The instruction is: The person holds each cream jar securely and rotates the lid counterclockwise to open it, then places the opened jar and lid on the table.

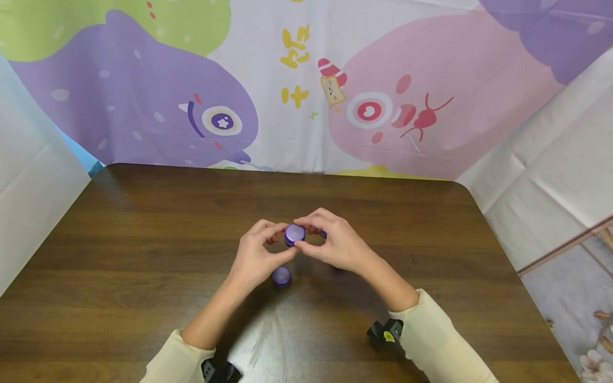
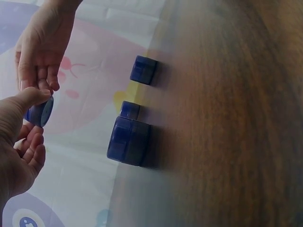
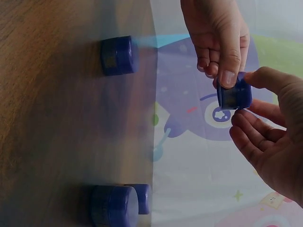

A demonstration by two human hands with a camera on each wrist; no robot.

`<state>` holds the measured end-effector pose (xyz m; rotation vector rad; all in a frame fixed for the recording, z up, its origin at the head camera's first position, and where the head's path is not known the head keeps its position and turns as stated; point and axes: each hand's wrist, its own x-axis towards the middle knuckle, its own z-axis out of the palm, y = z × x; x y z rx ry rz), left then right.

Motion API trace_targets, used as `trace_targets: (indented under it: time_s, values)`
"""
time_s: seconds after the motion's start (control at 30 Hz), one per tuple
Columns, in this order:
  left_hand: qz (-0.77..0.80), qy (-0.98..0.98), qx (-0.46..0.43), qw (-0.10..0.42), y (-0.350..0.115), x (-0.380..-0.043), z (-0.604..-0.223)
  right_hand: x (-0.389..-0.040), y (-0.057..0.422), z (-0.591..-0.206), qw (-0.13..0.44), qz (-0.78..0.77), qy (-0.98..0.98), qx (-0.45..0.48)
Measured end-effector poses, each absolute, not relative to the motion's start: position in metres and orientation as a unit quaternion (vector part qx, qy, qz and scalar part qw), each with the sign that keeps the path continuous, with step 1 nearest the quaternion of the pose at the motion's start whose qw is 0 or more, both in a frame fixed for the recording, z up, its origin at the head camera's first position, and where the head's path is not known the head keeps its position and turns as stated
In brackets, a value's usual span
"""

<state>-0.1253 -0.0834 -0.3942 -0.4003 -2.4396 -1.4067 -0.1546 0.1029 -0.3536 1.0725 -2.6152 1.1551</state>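
Note:
A small round purple jar with a paler lid (image 1: 295,233) is held in the air between both hands, above the wooden table. My left hand (image 1: 255,254) pinches its left side, thumb at the near edge and fingers at the far edge. The right hand (image 1: 339,242) grips it from the other side, thumb and index finger at the rim. In the right wrist view the held jar (image 3: 234,92) is tipped on its side between the fingertips. A second purple jar (image 1: 281,276) stands on the table just below the left hand.
Further small jars stand on the table: in the left wrist view, one jar (image 2: 143,70) is apart and a smaller-looking jar (image 2: 129,109) is beside a nearer one (image 2: 129,142). A patterned cloth (image 1: 297,133) hangs behind the brown table (image 1: 143,239).

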Motion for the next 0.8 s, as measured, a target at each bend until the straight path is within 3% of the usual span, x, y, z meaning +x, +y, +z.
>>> trace_targets:
  time_s: [0.5, 0.8]
  values:
    - [-0.491, -0.846, -0.145, 0.151, -0.0827, -0.1254, -0.3949, -0.1552, 0.1044, -0.3565, 0.048, 0.386, -0.858, 0.337]
    - [-0.491, -0.845, -0.148, 0.150, -0.0822, -0.1260, -0.3960, -0.1565, 0.1044, -0.3578, 0.019, 0.382, -0.852, 0.357]
